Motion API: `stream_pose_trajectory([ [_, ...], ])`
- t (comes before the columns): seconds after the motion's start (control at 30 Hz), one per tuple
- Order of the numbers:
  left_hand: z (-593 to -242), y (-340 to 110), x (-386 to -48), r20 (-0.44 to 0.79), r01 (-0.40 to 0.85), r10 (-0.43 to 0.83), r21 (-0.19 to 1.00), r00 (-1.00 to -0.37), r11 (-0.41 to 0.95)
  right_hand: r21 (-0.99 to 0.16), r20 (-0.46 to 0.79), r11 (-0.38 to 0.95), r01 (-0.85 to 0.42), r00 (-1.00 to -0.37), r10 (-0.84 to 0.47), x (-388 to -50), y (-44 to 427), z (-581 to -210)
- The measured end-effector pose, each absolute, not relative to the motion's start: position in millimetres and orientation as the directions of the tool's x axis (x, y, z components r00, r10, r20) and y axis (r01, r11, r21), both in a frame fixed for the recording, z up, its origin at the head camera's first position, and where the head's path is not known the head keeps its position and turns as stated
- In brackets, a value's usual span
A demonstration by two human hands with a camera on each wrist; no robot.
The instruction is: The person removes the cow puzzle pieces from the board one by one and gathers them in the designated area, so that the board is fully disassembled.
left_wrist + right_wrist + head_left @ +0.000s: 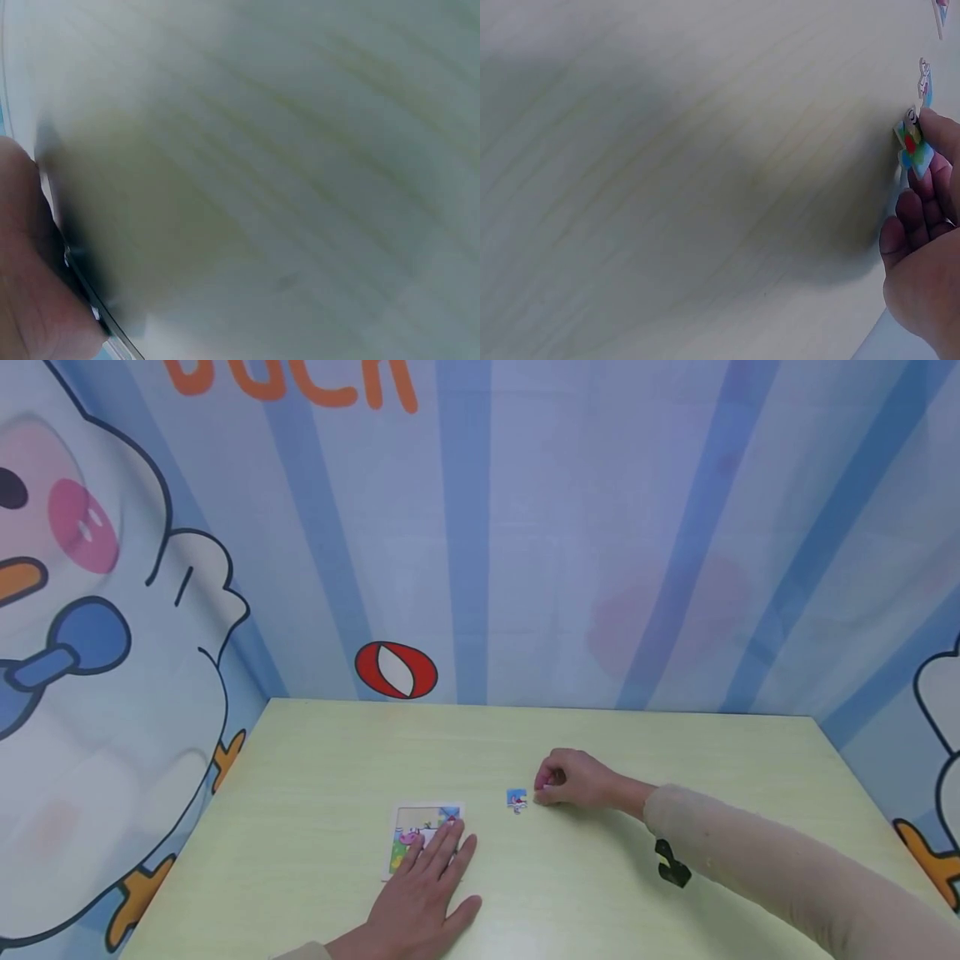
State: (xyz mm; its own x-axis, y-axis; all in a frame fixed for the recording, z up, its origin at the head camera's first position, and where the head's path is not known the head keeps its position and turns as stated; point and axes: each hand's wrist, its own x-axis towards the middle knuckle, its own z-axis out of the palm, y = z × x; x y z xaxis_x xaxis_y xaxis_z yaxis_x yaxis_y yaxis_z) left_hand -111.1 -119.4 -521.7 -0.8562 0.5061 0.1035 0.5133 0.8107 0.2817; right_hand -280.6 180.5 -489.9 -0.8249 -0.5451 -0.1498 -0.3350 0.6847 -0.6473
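A small jigsaw puzzle board [401, 839] with a white border and a pink cartoon pig lies on the table, partly covered. My left hand [423, 885] rests on its lower right part, fingers straight and spread. Right of the board lies a loose blue puzzle piece [516, 799]. Just beyond that piece, my right hand [577, 779] pinches another puzzle piece [913, 146], green, blue and red, between thumb and fingers. In the right wrist view the loose piece [925, 82] shows close past the thumb. The left wrist view catches only part of my left hand [37, 285].
The pale yellow table [322, 760] ends at the back against a blue striped cloth [540, 527] with cartoon ducks. A black clip-like thing [672, 865] hangs at the right sleeve.
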Motion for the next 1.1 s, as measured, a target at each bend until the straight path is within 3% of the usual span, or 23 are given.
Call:
stream_pose_trajectory([
  [0.2,-518,-119,-111,0.074,0.506,0.509,0.303,-0.857,0.808,-0.641,-0.142,0.681,-0.355,-0.817,-0.559,-281,181,-489],
  [0.57,-531,-120,-113,0.132,0.522,0.505,0.261,-0.853,0.812,-0.663,-0.136,0.623,-0.415,-0.752,-0.645,-277,182,-487],
  [1.1,-536,-121,-115,0.133,0.525,0.508,0.218,-0.851,0.822,-0.659,-0.115,0.624,-0.420,-0.764,-0.635,-278,185,-490],
])
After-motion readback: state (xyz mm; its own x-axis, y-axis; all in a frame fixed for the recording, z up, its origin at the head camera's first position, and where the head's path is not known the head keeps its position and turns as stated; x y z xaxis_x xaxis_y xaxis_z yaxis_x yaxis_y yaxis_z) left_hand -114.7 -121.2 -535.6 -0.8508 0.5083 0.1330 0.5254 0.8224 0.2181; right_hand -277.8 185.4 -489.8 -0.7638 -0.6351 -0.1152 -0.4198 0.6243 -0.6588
